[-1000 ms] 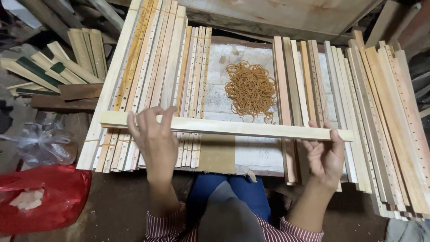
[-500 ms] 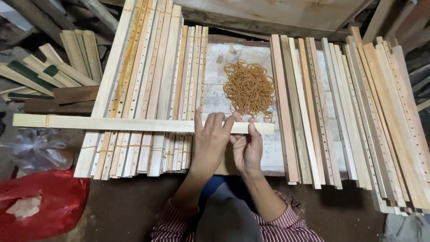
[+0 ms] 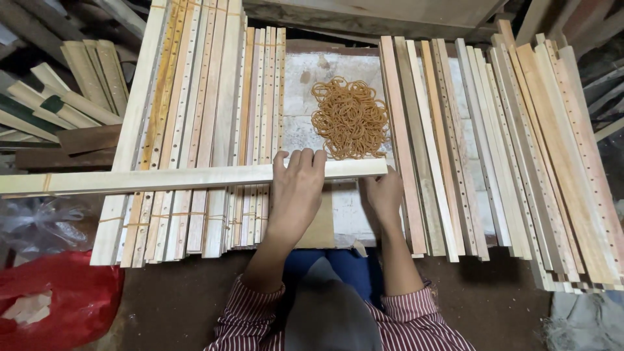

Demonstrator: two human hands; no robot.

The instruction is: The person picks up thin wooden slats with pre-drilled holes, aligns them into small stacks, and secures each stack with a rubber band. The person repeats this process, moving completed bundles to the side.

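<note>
A long pale wooden slat (image 3: 162, 180) lies crosswise over the left stack of slats (image 3: 195, 130), sticking out past the left edge of view. My left hand (image 3: 296, 188) lies over the slat near its right end, fingers curled over its far edge. My right hand (image 3: 383, 195) grips the slat's right end from below. A pile of tan rubber bands (image 3: 351, 117) sits just beyond both hands on the white board (image 3: 305, 84). A thin band seems to wrap the slat near its far left end.
A second stack of drilled wooden slats (image 3: 507, 149) fills the right side. More slats and dark planks (image 3: 58, 104) lie at the far left. A red plastic bag (image 3: 58, 299) and a clear plastic bag (image 3: 36, 221) sit at the lower left. My knees are below.
The crosswise slat has slid far to the left. Both hands came together near its right end; earlier they held it apart, one at each side.
</note>
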